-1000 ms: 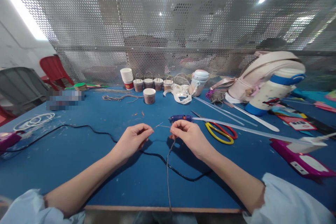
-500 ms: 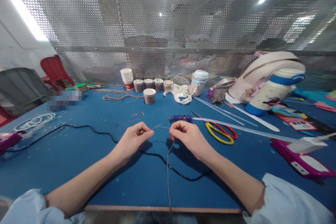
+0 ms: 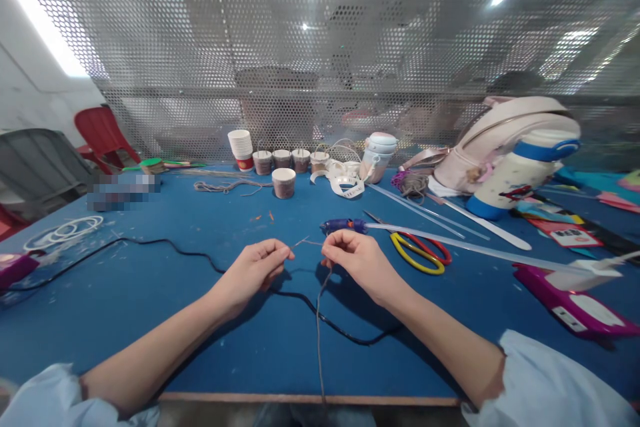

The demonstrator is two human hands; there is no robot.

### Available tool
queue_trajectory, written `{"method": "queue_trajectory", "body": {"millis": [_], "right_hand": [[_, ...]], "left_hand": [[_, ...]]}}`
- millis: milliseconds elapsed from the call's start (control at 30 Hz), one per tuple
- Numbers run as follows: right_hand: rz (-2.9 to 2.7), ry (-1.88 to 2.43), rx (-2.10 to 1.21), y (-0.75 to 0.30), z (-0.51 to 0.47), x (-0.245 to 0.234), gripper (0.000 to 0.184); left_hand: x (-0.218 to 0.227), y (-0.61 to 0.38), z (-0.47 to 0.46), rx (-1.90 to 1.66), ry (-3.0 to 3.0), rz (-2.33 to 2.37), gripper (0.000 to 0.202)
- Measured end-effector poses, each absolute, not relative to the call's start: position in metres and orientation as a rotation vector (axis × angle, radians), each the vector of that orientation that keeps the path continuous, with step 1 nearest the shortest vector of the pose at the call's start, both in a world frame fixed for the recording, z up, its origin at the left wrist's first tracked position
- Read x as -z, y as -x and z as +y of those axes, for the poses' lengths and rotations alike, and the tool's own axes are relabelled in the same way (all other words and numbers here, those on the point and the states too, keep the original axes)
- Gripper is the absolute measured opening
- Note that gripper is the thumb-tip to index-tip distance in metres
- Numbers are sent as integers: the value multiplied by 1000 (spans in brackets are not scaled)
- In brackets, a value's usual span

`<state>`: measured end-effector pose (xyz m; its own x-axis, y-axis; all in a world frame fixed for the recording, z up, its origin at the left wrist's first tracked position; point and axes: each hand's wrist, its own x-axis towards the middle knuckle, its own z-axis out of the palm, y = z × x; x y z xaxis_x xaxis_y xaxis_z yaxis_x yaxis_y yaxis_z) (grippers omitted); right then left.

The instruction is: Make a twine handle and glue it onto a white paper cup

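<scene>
A grey cord (image 3: pixel 319 333) hangs from the fingers of my right hand (image 3: pixel 357 260) down over the table's front edge. The right thumb and fingertips are pinched on it, and a thin end pokes out to the left. My left hand (image 3: pixel 257 270) is also closed in a pinch, with a fine strand (image 3: pixel 301 241) sticking out of its fingertips. The two thin ends come close in the gap between the hands; whether they touch, I cannot tell. Just behind the right hand lies a blue glue gun (image 3: pixel 344 225) with a long clear glue stick. Scissors (image 3: pixel 417 253) with yellow and red handles lie beside it.
A black cable (image 3: pixel 300 297) crosses the blue table under my hands. Towards the back stand a covered cup (image 3: pixel 284 183), several similar cups, a paper cup stack (image 3: pixel 241 149) and a lidded bottle (image 3: pixel 379 157). A purple power strip (image 3: pixel 575 300) and a large bottle (image 3: pixel 523 173) are at right.
My left hand has dropped slightly, and its fingers have shifted on the strand. The right hand stays almost where it was, still pinching the cord.
</scene>
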<state>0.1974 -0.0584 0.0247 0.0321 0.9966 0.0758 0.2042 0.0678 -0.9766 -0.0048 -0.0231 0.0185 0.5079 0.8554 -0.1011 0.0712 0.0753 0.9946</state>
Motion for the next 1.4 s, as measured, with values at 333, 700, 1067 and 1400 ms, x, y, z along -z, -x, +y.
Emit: {"method": "queue_trajectory", "body": {"millis": [333,700,1067,1400], "right_hand": [[-1394,1307,-1023,-196,-59,-22,13],[-1416,1308,-1025,-197,-57,-20,13],[-1445,1320,-1017,-196,-59,-24,12],[-1472,1320,-991,-198,-59,-22,12]], "left_hand": [[-17,1,-23,-766,-1403,921,32],[-18,2,-24,-669,-1351,885,34],[-16,2,-25,-744,-1418,911,34],[-16,3,-24,-598,-1332,889,37]]}}
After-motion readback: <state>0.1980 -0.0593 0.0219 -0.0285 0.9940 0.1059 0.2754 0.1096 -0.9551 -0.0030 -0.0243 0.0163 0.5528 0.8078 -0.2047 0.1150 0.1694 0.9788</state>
